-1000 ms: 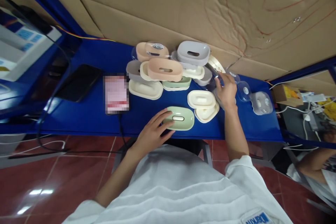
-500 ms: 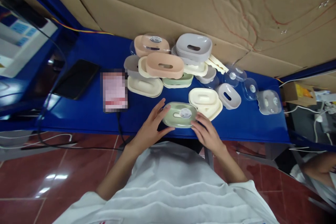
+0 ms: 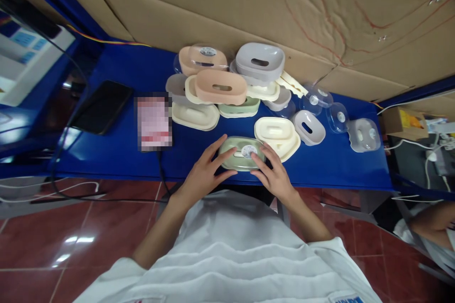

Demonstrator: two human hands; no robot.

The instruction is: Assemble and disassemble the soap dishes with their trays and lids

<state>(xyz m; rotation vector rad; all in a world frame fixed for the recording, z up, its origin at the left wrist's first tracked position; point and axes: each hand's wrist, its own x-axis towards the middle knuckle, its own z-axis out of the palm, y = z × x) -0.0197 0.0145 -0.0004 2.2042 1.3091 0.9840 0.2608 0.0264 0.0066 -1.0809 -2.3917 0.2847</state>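
Note:
A green soap dish (image 3: 232, 161) with a clear lid and a round label sits at the front of the blue table. My left hand (image 3: 206, 170) grips its left end, thumb at the near edge and a finger across the lid. On its right end, my right hand (image 3: 276, 175) has its fingers bent over the lid beside the label. Just behind the right hand lie cream soap dish parts (image 3: 275, 129). A grey-lilac dish (image 3: 310, 128) with a slot rests to their right.
Behind is a pile of peach (image 3: 220, 86), grey (image 3: 261, 61), cream and green dishes. Clear lids (image 3: 337, 117) and a lidded dish (image 3: 364, 135) lie at the right. A black phone (image 3: 101, 106) and a blurred pink-screened device (image 3: 153, 122) lie left. Cardboard (image 3: 213, 4) lines the back.
My fingers have moved further inward over the lid, the right ones reaching the label. The green dish stays in about the same place.

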